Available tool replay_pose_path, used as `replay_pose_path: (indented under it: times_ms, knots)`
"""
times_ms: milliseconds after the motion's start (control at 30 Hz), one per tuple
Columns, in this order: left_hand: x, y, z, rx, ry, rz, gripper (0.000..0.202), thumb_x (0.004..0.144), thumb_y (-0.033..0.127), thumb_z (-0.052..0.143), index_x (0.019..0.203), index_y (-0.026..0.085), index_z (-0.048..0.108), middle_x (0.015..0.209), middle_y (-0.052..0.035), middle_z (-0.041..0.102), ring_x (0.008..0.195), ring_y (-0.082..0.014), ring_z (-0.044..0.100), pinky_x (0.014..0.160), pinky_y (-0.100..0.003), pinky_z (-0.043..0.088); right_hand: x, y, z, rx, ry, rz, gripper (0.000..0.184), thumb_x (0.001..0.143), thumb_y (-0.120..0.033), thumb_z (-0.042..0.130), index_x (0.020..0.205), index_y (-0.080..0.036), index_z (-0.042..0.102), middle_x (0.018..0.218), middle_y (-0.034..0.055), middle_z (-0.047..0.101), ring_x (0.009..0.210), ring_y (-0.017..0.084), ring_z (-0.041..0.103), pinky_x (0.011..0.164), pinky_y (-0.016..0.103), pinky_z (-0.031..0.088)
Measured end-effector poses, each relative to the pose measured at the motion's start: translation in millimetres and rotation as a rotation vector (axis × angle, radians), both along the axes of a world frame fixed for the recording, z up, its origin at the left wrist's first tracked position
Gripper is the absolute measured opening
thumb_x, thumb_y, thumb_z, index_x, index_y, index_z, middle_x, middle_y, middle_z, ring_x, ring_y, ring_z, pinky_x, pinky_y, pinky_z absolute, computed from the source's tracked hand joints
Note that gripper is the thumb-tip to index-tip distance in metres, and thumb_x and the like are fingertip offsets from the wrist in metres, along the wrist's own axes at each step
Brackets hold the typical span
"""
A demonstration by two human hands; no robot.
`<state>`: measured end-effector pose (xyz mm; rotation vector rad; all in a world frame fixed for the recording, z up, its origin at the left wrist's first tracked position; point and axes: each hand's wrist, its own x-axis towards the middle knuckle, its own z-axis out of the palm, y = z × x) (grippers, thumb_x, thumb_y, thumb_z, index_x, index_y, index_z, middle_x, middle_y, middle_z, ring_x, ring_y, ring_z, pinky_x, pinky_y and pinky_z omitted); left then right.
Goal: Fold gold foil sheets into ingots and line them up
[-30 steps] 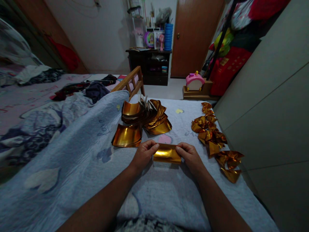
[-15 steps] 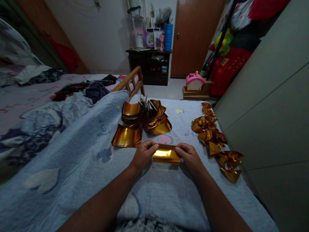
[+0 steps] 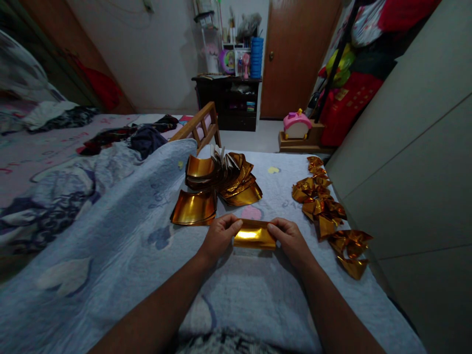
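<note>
Where the left side of the frame is taken up by pink bedding [image 3: 47, 152], dark clothes [image 3: 147, 142] lie bunched on it, near a wooden rail [image 3: 201, 120] at upper centre-left. Blue bedcover [image 3: 121, 255] spreads from lower left across the middle. Just left of centre: loose stacks [image 3: 195, 206] of gold sheets, fanned and curling, pale edges showing at the back. Left hand [image 3: 221, 233] close below them, thumb on top, pinching the upper left corner of the foil [image 3: 254, 237]. Foil at centre, stretched between the two hands, bright side up, long edges running across the frame; cannot tell whether its near edge touches the bedcover. Right hand [image 3: 289, 236] pinches the upper right corner, thumb on top likewise. Beyond it, upper right of centre, a pink toy [image 3: 297, 125]. Farther right, gold folded pieces [image 3: 324, 209] in an uneven row along the bedcover's right edge, well apart from the right hand.
</note>
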<state>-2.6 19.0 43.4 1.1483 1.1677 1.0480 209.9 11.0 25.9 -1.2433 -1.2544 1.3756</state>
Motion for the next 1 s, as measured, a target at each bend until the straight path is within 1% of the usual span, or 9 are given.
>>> replay_pose_path:
  times_ms: [100, 200, 367, 433, 533, 700, 833, 900, 1000]
  knots:
    - [-1.2, 0.1, -3.0, 0.020, 0.024, -0.006, 0.032, 0.077, 0.044, 0.072, 0.065, 0.016, 0.060, 0.061, 0.0028, 0.051, 0.058, -0.0106, 0.045, 0.057, -0.022, 0.036, 0.1, 0.1, 0.0, 0.006, 0.004, -0.003, 0.031, 0.081, -0.048, 0.068, 0.072, -0.018, 0.068, 0.067, 0.0001, 0.059, 0.065, 0.015, 0.051, 0.063, 0.028, 0.039]
    - [-1.5, 0.4, -5.3, 0.034, 0.042, -0.009, 0.032, 0.079, 0.044, 0.071, 0.066, 0.016, 0.059, 0.061, 0.0026, 0.051, 0.058, -0.0105, 0.044, 0.057, -0.022, 0.036, -0.1, -0.1, 1.3, -0.006, 0.013, -0.006, 0.031, 0.081, -0.048, 0.068, 0.072, -0.018, 0.067, 0.067, 0.0000, 0.059, 0.065, 0.015, 0.050, 0.062, 0.027, 0.039]
    - [-0.7, 0.6, -4.1, 0.040, 0.059, 0.004, 0.032, 0.078, 0.045, 0.071, 0.067, 0.016, 0.060, 0.061, 0.0025, 0.052, 0.058, -0.0110, 0.045, 0.057, -0.023, 0.036, -1.7, -0.4, 5.7, -0.023, 0.034, -0.010, 0.032, 0.081, -0.049, 0.066, 0.071, -0.019, 0.065, 0.065, -0.0009, 0.057, 0.063, 0.015, 0.050, 0.061, 0.026, 0.039]
    - [-0.8, 0.6, -3.9, 0.057, 0.090, 0.008, 0.032, 0.078, 0.045, 0.070, 0.067, 0.016, 0.061, 0.060, 0.0026, 0.052, 0.058, -0.0112, 0.046, 0.057, -0.023, 0.036, -2.6, -0.3, 5.9, -0.002, -0.003, -0.014, 0.031, 0.081, -0.049, 0.064, 0.072, -0.019, 0.066, 0.066, -0.0004, 0.058, 0.064, 0.015, 0.051, 0.061, 0.027, 0.039]
    - [-1.5, 0.6, -6.1, 0.093, 0.174, 0.005, 0.031, 0.081, 0.044, 0.066, 0.069, 0.016, 0.062, 0.062, 0.0019, 0.055, 0.059, -0.0122, 0.049, 0.058, -0.023, 0.038, -3.8, -0.1, 3.4, 0.072, -0.145, -0.043, 0.030, 0.084, -0.046, 0.060, 0.073, -0.018, 0.066, 0.066, 0.0002, 0.059, 0.064, 0.016, 0.052, 0.060, 0.027, 0.039]
    - [-3.3, 0.9, -11.7, 0.183, 0.413, -0.001, 0.031, 0.089, 0.042, 0.057, 0.078, 0.016, 0.068, 0.070, -0.0005, 0.063, 0.067, -0.0156, 0.057, 0.063, -0.025, 0.041, -5.0, -0.5, -3.0, 0.210, -0.410, -0.093, 0.029, 0.088, -0.040, 0.055, 0.072, -0.018, 0.064, 0.065, 0.0007, 0.059, 0.064, 0.016, 0.053, 0.061, 0.027, 0.038]
    - [-2.9, 0.8, -11.8, 0.230, 0.556, -0.016, 0.032, 0.091, 0.041, 0.054, 0.077, 0.017, 0.069, 0.069, -0.0005, 0.065, 0.066, -0.0159, 0.059, 0.065, -0.026, 0.041, -5.2, -0.2, -5.7, 0.246, -0.553, -0.086, 0.028, 0.090, -0.036, 0.052, 0.075, -0.018, 0.067, 0.067, 0.0026, 0.063, 0.067, 0.017, 0.056, 0.064, 0.027, 0.038]
    - [-1.6, 0.6, -11.6, 0.239, 0.615, -0.030, 0.031, 0.092, 0.038, 0.053, 0.076, 0.017, 0.069, 0.067, -0.0004, 0.065, 0.065, -0.0157, 0.059, 0.065, -0.026, 0.041, -5.2, 0.4, -7.6, 0.272, -0.644, -0.092, 0.027, 0.090, -0.033, 0.052, 0.074, -0.018, 0.068, 0.071, 0.0041, 0.065, 0.070, 0.018, 0.057, 0.067, 0.028, 0.038]
    - [0.5, 0.6, -12.5, 0.282, 0.725, -0.054, 0.028, 0.092, 0.033, 0.052, 0.075, 0.018, 0.069, 0.069, -0.0014, 0.067, 0.067, -0.0162, 0.061, 0.067, -0.027, 0.040, -5.7, 1.5, -11.2, 0.309, -0.794, -0.095, 0.024, 0.089, -0.028, 0.053, 0.074, -0.017, 0.068, 0.074, 0.0060, 0.067, 0.076, 0.019, 0.058, 0.071, 0.029, 0.038]
